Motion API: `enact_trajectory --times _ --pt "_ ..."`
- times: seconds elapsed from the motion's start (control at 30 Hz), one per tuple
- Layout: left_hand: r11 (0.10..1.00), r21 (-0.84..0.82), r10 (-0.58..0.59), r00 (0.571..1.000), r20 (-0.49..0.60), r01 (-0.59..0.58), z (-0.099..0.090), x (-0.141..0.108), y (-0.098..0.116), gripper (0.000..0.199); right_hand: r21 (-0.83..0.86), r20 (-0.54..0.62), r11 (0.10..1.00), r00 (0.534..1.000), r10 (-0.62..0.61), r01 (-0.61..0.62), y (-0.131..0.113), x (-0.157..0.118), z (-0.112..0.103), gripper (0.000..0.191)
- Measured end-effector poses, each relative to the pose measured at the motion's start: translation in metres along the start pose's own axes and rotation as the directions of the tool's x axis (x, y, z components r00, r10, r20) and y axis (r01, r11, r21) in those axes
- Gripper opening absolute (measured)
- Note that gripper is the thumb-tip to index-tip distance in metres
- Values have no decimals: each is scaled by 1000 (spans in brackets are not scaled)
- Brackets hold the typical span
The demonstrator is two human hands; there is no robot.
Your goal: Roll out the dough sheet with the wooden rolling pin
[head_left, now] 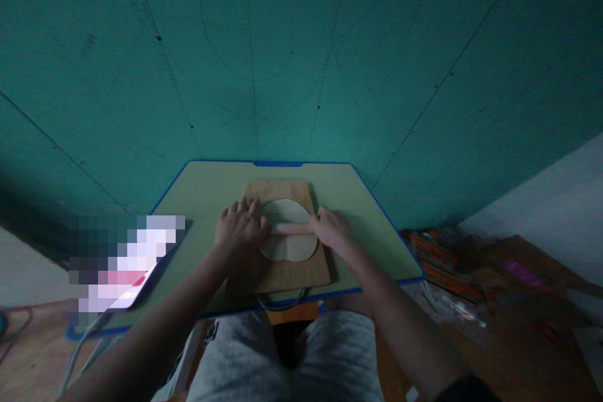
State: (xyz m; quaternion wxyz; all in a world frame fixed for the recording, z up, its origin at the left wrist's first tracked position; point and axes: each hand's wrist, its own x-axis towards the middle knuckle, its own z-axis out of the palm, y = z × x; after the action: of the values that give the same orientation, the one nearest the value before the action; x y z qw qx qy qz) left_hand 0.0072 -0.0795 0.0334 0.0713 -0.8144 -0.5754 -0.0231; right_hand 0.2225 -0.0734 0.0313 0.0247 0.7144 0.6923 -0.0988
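Observation:
A flat round sheet of dough (288,250) lies on a wooden board (282,277) in the middle of the small table. Across the dough rests a wooden rolling pin (293,229), set crosswise. My left hand (242,226) is at the pin's left end, thumb side against it, its fingers bent over the board's left side. At the other end, my right hand (331,226) is closed round the pin. Both pin ends are hidden by the hands. The dough's edge shows beyond and in front of the pin.
The pale table (202,185) has a blue rim and stands against a green wall (282,100). A lit tablet-like screen (141,264), partly blurred out, is at the left with a cable (75,358). Cardboard and plastic wrapping (455,314) lie on the floor to the right.

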Motion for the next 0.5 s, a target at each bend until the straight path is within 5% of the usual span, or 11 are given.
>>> enact_trajectory --times 0.2,0.5 --pt "997 57 52 998 -35 -50 2 -13 2 35 -106 27 988 994 -106 109 4 -14 3 34" --pt "993 -105 -42 996 77 50 14 32 -14 37 -134 166 982 980 -110 133 6 32 -6 33"
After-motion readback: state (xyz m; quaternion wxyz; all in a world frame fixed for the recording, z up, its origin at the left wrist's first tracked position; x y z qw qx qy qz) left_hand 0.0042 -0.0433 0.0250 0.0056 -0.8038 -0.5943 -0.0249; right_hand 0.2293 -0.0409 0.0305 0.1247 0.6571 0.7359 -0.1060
